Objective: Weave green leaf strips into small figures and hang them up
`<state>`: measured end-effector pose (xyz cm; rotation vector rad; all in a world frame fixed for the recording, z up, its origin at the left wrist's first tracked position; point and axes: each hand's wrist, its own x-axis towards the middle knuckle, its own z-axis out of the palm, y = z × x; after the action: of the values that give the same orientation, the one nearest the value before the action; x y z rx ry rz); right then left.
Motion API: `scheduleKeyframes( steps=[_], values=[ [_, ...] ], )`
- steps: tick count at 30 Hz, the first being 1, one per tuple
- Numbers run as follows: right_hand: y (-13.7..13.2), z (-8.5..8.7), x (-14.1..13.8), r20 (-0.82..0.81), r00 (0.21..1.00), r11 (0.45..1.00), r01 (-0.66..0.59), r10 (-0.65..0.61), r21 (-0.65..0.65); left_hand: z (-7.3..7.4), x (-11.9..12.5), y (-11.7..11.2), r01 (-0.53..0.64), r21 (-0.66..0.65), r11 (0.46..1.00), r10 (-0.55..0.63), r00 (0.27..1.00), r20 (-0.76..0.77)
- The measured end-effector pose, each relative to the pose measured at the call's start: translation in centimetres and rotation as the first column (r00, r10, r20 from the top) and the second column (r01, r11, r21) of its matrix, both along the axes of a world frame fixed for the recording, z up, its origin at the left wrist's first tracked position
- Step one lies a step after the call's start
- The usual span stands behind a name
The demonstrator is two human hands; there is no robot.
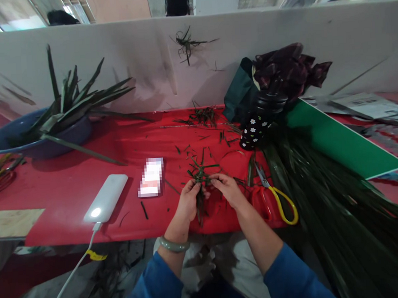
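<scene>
Both hands meet at a small woven piece of green leaf strips (200, 172), its ends sticking out on several sides and some hanging down below. My left hand (188, 200) pinches it from the left, thumb on top, a pale green bangle on that wrist. On the other side, my right hand (227, 187) has thumb and index finger closed at the piece's right edge. Exactly which strip those fingertips grip is too small to make out. To the right lie scissors with yellow handles (283, 204), blades pointing away. Leaf scraps (189, 152) are scattered beyond my hands.
A blue basin (63, 135) holds long leaves at the left. A white power bank (106, 197) with a cable and a phone (151, 178) lie left of my hands. Long dark leaves (310, 196) fill the right side. A low white partition (129, 59) stands behind the red tabletop (118, 145).
</scene>
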<state>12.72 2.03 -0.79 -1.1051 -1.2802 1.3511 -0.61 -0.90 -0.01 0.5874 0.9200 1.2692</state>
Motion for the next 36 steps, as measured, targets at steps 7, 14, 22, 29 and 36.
scheduleKeyframes(
  steps=[7, 14, 22, 29, 36],
  values=[
    [0.4, -0.6, 0.0, 0.183, 0.982, 0.993, 0.027, -0.049, 0.118, 0.2, 0.4, -0.1, -0.008, 0.009, 1.000, 0.009, 0.996, -0.083],
    [0.4, -0.3, 0.1, 0.285, 0.958, 0.986, -0.008, -0.039, 0.165, 0.5, 1.2, 0.4, -0.146, 0.056, 0.988, 0.156, 0.950, -0.270],
    [0.2, -0.6, -0.1, 0.439, 0.897, 0.972, -0.145, 0.051, 0.184, -0.5, 0.1, 1.3, -0.237, 0.132, 0.963, 0.271, 0.866, -0.420],
    [-0.1, -0.1, -0.2, 0.549, 0.830, 0.932, -0.267, 0.094, 0.244, -0.8, -0.6, 1.3, -0.302, 0.145, 0.942, 0.335, 0.836, -0.434],
    [0.0, -0.4, -0.2, 0.502, 0.865, 0.947, -0.156, -0.006, 0.280, -0.5, -0.6, 1.6, -0.252, 0.080, 0.964, 0.262, 0.874, -0.409]
  ],
)
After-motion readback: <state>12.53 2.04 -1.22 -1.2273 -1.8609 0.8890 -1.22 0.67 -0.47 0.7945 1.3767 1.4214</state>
